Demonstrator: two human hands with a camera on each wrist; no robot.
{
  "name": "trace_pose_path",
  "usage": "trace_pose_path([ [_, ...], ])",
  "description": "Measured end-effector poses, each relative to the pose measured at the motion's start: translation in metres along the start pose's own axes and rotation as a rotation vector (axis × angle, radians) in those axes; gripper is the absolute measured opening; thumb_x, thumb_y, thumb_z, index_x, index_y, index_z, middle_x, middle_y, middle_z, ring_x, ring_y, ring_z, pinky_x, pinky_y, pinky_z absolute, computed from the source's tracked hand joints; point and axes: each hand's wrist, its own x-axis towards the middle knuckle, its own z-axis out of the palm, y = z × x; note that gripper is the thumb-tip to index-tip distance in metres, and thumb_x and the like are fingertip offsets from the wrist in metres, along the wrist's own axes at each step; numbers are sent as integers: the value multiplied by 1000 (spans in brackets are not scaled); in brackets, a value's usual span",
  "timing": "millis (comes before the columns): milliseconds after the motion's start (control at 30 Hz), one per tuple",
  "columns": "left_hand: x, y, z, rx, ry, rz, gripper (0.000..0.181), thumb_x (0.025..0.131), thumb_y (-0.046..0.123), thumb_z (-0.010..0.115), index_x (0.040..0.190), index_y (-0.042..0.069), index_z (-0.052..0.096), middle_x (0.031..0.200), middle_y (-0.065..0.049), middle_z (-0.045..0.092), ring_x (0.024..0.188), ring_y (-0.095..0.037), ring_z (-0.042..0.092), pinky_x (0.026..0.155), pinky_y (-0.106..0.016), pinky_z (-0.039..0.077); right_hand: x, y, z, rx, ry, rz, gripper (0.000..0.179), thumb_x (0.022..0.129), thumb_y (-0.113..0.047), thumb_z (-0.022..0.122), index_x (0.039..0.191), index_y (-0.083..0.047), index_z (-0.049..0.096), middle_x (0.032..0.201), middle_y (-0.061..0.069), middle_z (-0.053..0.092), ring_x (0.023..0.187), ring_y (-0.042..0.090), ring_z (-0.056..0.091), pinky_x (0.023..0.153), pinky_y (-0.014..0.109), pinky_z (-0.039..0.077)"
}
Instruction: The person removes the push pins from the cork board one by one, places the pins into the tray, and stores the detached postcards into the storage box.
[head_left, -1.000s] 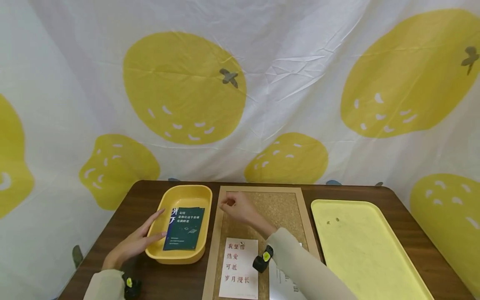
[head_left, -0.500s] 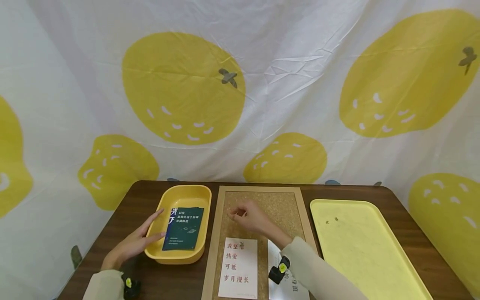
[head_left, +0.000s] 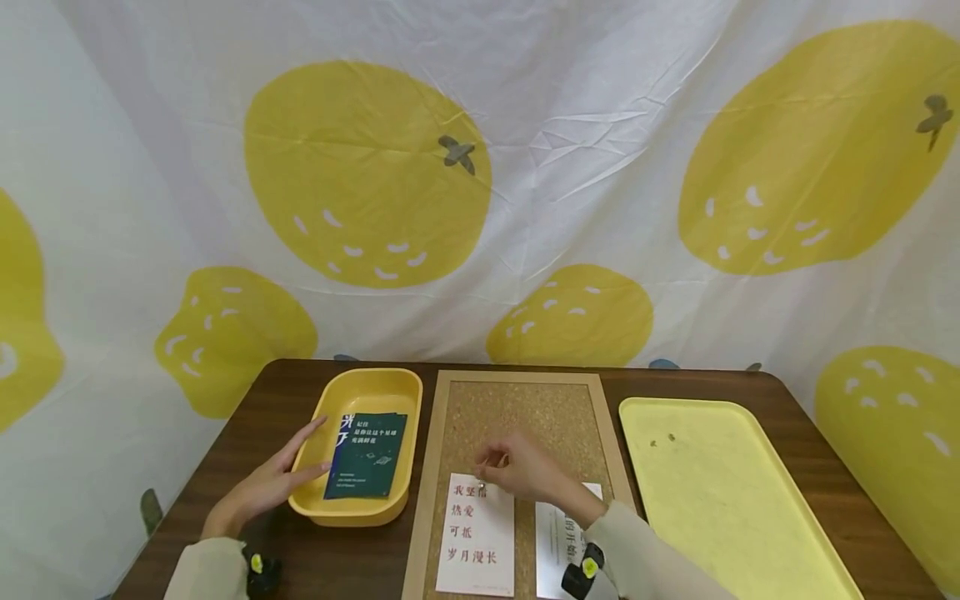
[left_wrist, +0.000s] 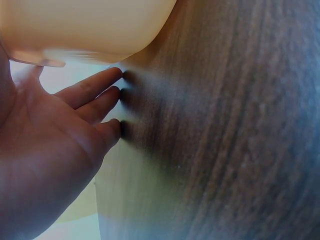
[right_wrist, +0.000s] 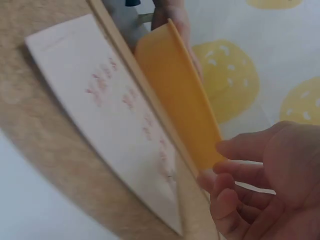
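Observation:
My left hand [head_left: 262, 487] lies at the near left side of a yellow plastic bin [head_left: 378, 381], fingers extended and thumb over the rim. Inside the bin is a small stack of dark green cards [head_left: 371, 458] with white lettering. A white card [head_left: 474, 562] with red characters lies on the framed corkboard [head_left: 525, 412], a small shiny pin [head_left: 482, 486] near its top edge. My right hand [head_left: 521, 471] is just above that pin, thumb and fingers loosely bent. In the right wrist view, nothing shows between the thumb and forefinger. A second white card [head_left: 551, 542] is partly hidden by the right forearm.
To the right of the corkboard lies a pale yellow tray [head_left: 720, 483] with two tiny metallic pieces [head_left: 662, 440] near its far left corner. Everything rests on a dark wooden table [head_left: 285, 400]. A lemon-print cloth [head_left: 585, 167] hangs behind it.
My right hand has moved from the upper left of the corkboard nearer to me and slightly right, down to the red-lettered card's pin. The left hand stays at the bin.

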Motion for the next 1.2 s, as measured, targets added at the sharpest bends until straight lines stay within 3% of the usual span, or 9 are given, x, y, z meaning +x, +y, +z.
trace_pose_path([
  [400,1,1,0,4,2,16,84,95,43,62,159,32,9,163,-22,9,133,-41,37,112,-65,30,-9,11,15,54,-64,-6,18,84,0,75,101,-1,70,76,-1,60,64,5,52,51,19,46],
  [667,0,1,0,3,1,14,84,95,43,62,159,32,9,163,-21,9,132,-41,38,112,-66,28,-9,16,22,23,-33,-54,16,83,1,75,97,-3,71,70,-3,58,61,2,49,51,17,43],
  [967,1,1,1,3,4,19,83,96,42,62,160,31,10,162,-22,11,129,-40,41,111,-63,33,-12,21,24,113,-14,-15,14,85,5,68,96,-2,69,69,-3,56,52,1,48,43,14,41],
  [1200,1,1,0,16,2,1,84,95,45,62,160,30,10,163,-21,10,131,-40,38,111,-67,27,-9,24,28,64,33,-27,10,85,3,69,92,-4,70,68,-4,57,55,1,47,46,17,40],
])
